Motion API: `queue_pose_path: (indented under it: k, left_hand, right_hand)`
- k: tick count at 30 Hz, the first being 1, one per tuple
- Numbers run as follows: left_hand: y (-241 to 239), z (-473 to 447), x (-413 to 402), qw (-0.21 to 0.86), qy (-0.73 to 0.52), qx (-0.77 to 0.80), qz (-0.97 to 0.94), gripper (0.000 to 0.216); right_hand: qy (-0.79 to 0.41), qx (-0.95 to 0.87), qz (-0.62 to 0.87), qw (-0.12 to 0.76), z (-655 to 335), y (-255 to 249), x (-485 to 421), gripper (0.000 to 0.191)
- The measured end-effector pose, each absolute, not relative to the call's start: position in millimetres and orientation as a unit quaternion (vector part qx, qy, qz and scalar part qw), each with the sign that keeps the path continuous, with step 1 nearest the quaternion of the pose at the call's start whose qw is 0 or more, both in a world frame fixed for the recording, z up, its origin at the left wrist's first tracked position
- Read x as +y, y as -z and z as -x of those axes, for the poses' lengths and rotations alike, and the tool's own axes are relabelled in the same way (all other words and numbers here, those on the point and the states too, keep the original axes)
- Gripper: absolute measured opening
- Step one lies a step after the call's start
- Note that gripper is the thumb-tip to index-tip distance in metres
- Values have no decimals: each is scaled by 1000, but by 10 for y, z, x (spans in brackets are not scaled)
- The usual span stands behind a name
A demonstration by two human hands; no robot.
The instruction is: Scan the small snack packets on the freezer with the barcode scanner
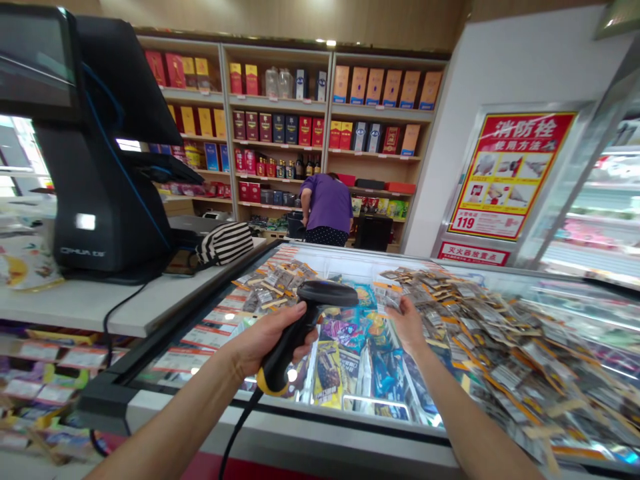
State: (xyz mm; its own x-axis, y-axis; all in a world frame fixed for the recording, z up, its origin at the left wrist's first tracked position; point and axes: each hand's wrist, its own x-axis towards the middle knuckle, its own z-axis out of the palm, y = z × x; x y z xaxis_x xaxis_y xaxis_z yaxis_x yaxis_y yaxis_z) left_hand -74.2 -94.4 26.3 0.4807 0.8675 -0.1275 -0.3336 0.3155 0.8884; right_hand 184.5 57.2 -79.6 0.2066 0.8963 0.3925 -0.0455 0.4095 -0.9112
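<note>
My left hand (pixel 267 337) is wrapped round the handle of a black and yellow barcode scanner (pixel 327 294). The scanner's head points to the right, and its cable hangs down from the handle. Between the fingers of my right hand (pixel 407 325) is a small clear snack packet (pixel 387 293) with a white label, held just right of the scanner head. A large heap of similar orange-edged packets (pixel 500 347) spreads over the glass to the right. A smaller pile of packets (pixel 273 287) lies at the left, beyond my left hand.
Beneath my hands is a glass-topped freezer (pixel 233 415) with colourful bags inside. A black checkout terminal (pixel 110 180) and a striped pouch (pixel 227 243) stand on the left counter (pixel 135 310). A person (pixel 327 207) in purple bends before shelves (pixel 280 150) of boxed goods.
</note>
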Motion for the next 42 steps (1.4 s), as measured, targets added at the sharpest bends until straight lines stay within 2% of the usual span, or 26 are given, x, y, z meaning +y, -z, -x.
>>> queue_pose_path:
  k: [8,15,20,27,31,35,42]
  left_hand:
    - [-242,935,-940,685,-460,359,-437,29]
    - [-253,1282,-851,596,-522,420,-442,31]
    - [-179,1424,-763,541,-579,435,-428,30]
    - [-74,1515,-698,524,-604,448,-400,31]
    - [-59,1441,-649,532,-603,443,-397,30]
    - [-23,1343,-592,557,-582,429,-409,30]
    - [49,1115,-546,603,-551,401,-415,31]
  right_hand:
    - [-302,-540,467,632,-1807,753,549,37]
    - [-232,-585,539,560,-1506,799,683,59]
    - [-207,-629,540,519,-999,738,762,53]
    - [-190,-690,566,409,-375,686,743,38]
    - [-168,-701,580,380,-269,651,649,41]
    - [-93,-729,597,322,-598,552,629,41]
    - [96,-703,677,195,-1957,507,370,31]
